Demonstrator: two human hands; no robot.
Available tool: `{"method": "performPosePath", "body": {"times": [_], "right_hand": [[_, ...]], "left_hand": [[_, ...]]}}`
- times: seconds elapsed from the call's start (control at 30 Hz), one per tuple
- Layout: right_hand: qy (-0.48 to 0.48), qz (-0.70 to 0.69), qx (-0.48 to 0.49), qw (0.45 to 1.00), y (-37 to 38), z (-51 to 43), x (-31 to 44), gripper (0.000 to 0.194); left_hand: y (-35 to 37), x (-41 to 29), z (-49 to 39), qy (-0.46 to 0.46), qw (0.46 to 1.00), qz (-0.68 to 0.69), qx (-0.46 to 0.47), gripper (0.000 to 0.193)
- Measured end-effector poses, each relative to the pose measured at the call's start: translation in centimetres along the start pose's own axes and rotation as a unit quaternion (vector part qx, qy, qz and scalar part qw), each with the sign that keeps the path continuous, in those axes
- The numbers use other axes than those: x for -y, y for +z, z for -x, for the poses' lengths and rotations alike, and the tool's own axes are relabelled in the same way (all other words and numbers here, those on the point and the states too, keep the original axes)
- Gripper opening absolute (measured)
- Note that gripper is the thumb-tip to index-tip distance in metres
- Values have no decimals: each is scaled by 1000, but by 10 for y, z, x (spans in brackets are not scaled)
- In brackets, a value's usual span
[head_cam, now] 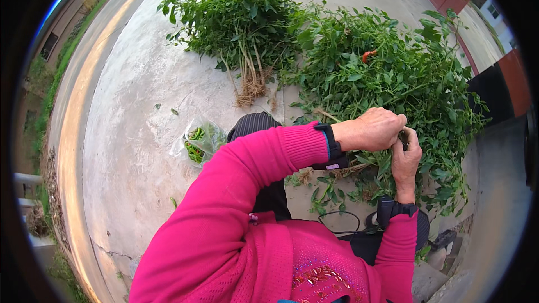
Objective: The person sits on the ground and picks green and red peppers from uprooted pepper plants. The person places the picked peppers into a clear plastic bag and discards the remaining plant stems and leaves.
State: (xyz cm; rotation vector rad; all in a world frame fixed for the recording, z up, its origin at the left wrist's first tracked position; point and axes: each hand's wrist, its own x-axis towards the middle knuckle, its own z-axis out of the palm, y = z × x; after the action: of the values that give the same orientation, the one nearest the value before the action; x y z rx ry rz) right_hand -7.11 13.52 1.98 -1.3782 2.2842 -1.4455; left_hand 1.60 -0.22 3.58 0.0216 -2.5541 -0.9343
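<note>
My left hand (370,129) reaches across to the right with its fingers curled inward, over a heap of leafy pepper plants (358,71). Its fingertips meet those of my right hand (407,158), which comes up from below with thumb and index finger bent towards each other. Whatever lies between the fingers is too small and too covered to make out. Green leaves surround both hands. A red pepper (369,56) shows among the leaves beyond them. Under my left wrist, cut across by the sleeve, lie stems with pale roots (351,170).
A second bundle of pepper plants (248,17) lies farther off, its roots (252,88) towards me. Left of my knee (252,124), a clear plastic bag (206,134) holds green and red peppers. One loose green pepper (173,202) is on the concrete (139,143). A black cable (341,214) loops near my lap.
</note>
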Motion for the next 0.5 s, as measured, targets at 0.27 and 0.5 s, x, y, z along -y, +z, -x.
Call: {"method": "performPosePath", "body": {"times": [0.27, 0.5], "right_hand": [[-65, 73, 36, 995, 3, -13, 3, 10], [-69, 97, 86, 989, 5, -44, 36, 11]], "left_hand": [[-6, 10, 5, 27, 999, -27, -15, 14], [-5, 28, -3, -92, 977, 164, -100, 14]]}}
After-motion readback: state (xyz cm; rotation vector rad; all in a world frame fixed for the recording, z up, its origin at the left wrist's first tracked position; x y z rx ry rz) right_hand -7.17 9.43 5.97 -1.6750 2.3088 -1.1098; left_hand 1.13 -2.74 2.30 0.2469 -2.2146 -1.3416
